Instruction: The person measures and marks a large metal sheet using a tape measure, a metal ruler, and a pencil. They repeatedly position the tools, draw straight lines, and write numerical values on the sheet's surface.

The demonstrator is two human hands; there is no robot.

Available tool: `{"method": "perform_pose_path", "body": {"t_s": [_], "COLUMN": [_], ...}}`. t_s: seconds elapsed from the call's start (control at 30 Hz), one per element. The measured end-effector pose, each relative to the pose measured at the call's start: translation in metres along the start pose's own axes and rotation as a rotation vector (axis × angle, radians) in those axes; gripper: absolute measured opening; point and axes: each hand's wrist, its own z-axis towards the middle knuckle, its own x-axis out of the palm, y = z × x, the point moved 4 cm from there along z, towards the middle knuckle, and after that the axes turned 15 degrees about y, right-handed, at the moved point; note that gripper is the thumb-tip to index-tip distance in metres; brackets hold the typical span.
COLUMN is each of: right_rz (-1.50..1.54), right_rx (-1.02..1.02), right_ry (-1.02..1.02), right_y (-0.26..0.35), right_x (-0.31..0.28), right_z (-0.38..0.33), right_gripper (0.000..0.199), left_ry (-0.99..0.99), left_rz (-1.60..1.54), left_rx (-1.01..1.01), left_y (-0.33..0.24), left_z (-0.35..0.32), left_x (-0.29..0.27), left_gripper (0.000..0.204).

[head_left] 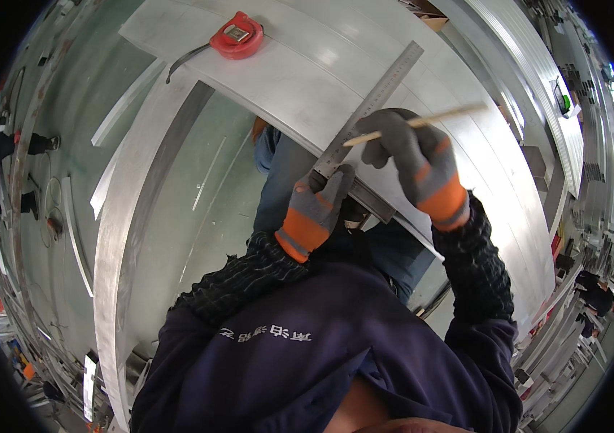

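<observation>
A steel try square (382,88) lies with its graduated blade slanting across the pale metal panel (458,144). Its dark stock (372,200) sits along the panel's near edge. My left hand (315,211), in a grey and orange glove, grips the square where blade and stock meet. In my right hand (415,159), gloved the same way, is a light wooden pencil (458,113). The pencil slants over the blade, its point toward the left; whether the point touches anything I cannot tell. Farther off on the panel rests a red tape measure (237,36) with a dark strap.
A long metal beam (123,238) runs down the left side. Beyond it are the green floor (198,187), loose metal strips (76,234) and a person (14,144). Metal profiles (530,79) are stacked at the right, with another person (595,294) farther off.
</observation>
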Motion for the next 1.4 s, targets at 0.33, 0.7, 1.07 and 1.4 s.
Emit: {"method": "perform_pose_path", "body": {"t_s": [0.33,0.7,1.07,1.4], "right_rz": [-0.069,-0.245,-0.496,-0.144], "right_rx": [0.171,0.107,0.095,0.150], "right_ry": [0.069,0.049,-0.116,-0.379], "right_y": [-0.047,-0.049,-0.075,-0.047], "right_x": [0.015,0.002,-0.058,-0.117], "right_z": [0.047,0.050,0.059,0.051], "right_gripper": [0.028,0.028,0.034,0.041], "left_ry": [0.021,0.074,-0.094,-0.088], "left_rz": [-0.445,-0.128,-0.510,-0.206], "left_rx": [-0.139,0.041,-0.241,-0.318], "left_y": [-0.040,-0.029,-0.052,-0.056], "left_z": [0.007,-0.002,0.010,0.010], "left_x": [0.000,0.004,0.002,-0.005], "left_gripper": [0.039,0.042,0.025,0.028]}}
